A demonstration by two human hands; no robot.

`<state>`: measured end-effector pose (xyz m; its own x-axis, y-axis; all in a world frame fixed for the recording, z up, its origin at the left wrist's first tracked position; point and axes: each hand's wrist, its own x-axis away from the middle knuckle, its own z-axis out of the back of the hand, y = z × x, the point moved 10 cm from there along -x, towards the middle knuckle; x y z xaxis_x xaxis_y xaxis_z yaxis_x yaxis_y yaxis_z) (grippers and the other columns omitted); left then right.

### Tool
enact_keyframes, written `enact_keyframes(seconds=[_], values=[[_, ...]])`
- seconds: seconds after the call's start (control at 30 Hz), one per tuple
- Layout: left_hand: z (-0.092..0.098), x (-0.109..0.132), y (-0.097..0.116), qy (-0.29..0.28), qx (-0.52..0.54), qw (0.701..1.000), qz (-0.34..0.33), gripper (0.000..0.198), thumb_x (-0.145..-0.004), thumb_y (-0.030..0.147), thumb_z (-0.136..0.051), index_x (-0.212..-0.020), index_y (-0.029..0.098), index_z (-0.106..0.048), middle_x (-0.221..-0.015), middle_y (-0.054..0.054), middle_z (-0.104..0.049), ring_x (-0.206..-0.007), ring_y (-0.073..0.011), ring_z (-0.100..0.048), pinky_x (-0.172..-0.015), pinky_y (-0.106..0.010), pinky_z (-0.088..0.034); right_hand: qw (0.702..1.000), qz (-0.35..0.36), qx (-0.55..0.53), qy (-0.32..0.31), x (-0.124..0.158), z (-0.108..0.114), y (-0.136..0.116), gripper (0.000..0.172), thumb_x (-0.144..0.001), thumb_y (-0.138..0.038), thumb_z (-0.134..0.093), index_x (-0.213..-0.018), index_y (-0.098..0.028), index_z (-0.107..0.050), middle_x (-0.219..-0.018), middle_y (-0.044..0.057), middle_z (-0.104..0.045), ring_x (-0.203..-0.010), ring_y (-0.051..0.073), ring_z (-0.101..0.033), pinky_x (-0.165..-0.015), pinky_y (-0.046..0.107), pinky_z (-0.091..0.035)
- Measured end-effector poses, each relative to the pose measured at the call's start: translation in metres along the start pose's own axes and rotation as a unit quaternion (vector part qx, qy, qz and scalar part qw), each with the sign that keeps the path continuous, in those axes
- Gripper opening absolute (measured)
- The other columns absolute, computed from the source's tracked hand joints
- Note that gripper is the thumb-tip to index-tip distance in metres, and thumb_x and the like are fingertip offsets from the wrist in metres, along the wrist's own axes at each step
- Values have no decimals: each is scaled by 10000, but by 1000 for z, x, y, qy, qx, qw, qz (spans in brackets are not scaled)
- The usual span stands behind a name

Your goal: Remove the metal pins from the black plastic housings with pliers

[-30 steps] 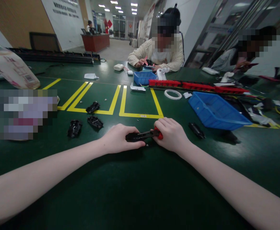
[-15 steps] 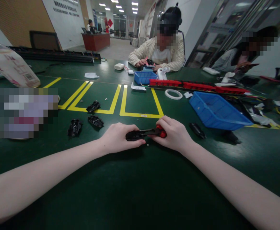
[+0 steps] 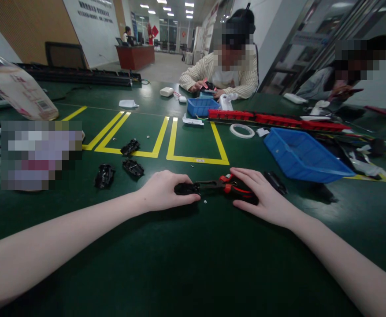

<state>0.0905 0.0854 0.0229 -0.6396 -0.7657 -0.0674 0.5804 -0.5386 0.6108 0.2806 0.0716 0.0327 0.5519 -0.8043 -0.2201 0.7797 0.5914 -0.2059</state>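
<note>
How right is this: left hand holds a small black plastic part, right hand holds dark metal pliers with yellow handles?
The colour is wrong: in the head view, the dark metal pliers have red-and-black handles, not yellow. The rest stands: the left hand holds the small black plastic part, and the right hand holds the pliers.

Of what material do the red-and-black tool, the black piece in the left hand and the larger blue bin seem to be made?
Tool: dull, dark front, probably metal from its slim shape; red-and-black grips suggest plastic or rubber.
Black piece: perhaps plastic, given its faint gloss; the left hand partly hides it.
Blue bin: likely moulded plastic, slightly shiny, with ribbed walls.
</note>
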Motion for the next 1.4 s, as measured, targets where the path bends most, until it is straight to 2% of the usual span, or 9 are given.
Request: enact_keyframes(seconds=[0.1,0.2,0.3,0.5,0.63,0.8,0.9,1.13,1.4], values=[[0,0,1,-6,31,1000,-3,415,-848,568,-590,-997,194,-690,-845,-19,-717,-659,-144,-616,-576,-244,-392,999,-26,-20,13,8,0,14,674,-837,-477,-617,-1419,-229,-386,-1353,153,-515,-1252,330,-481,-1005,554,-430],[1,0,1,-9,43,999,-4,414,-851,562,-593,-1026,197,-677,-870,-20,-717,-686,-149,-621,-599,-251,-407,999,-33,-14,9,8,-3,17,656,-826,-485,-628,-1383,-207,-425,-1341,159,-518,-1232,329,-493,-995,557,-436],[1,2,2,-16,46,999,-8,415,-855,558,-591,-1037,195,-673,-892,-26,-716,-713,-154,-627,-607,-251,-408,998,-49,5,26,8,1,18,600,-794,-498,-660,-1287,-192,-506,-1242,155,-570,-1146,326,-540,-942,539,-472],[-2,3,0,-47,17,998,-23,437,-845,566,-599,-1069,199,-675,-862,-25,-707,-692,-155,-615,-596,-244,-387,992,-65,-10,104,18,18,5,545,-780,-460,-686,-1239,-203,-542,-1202,133,-583,-1106,305,-576,-922,497,-502],[-2,2,-1,-62,20,997,-33,448,-837,574,-601,-1042,187,-693,-827,-28,-697,-676,-149,-601,-590,-240,-372,982,-111,-63,138,22,25,-3,571,-754,-453,-712,-1248,-218,-550,-1129,111,-606,-977,287,-627,-829,479,-544],[-2,1,0,-74,29,996,-36,428,-860,565,-567,-943,172,-713,-669,6,-634,-575,-119,-533,-558,-234,-331,983,-105,-111,105,14,18,-19,447,-739,-419,-726,-1126,-220,-620,-1106,100,-621,-916,260,-642,-750,434,-567],[-3,1,1,-78,14,996,-40,446,-861,585,-550,-898,170,-710,-621,13,-600,-553,-116,-509,-548,-233,-310,983,-103,-125,88,12,13,-19,446,-730,-419,-732,-1114,-222,-619,-1098,98,-657,-918,270,-654,-746,441,-574],[-4,0,1,-77,-24,995,-53,435,-862,581,-535,-884,177,-696,-640,4,-582,-585,-127,-512,-553,-233,-305,980,-101,-156,68,16,6,-11,445,-745,-445,-718,-1138,-263,-614,-1086,79,-699,-918,302,-676,-758,499,-578],[-6,0,-1,-90,-35,994,-59,421,-868,573,-531,-890,182,-684,-655,0,-578,-599,-131,-515,-558,-233,-314,981,-104,-152,60,15,8,-15,444,-715,-476,-731,-1082,-245,-636,-1051,70,-701,-874,285,-681,-697,451,-594]])
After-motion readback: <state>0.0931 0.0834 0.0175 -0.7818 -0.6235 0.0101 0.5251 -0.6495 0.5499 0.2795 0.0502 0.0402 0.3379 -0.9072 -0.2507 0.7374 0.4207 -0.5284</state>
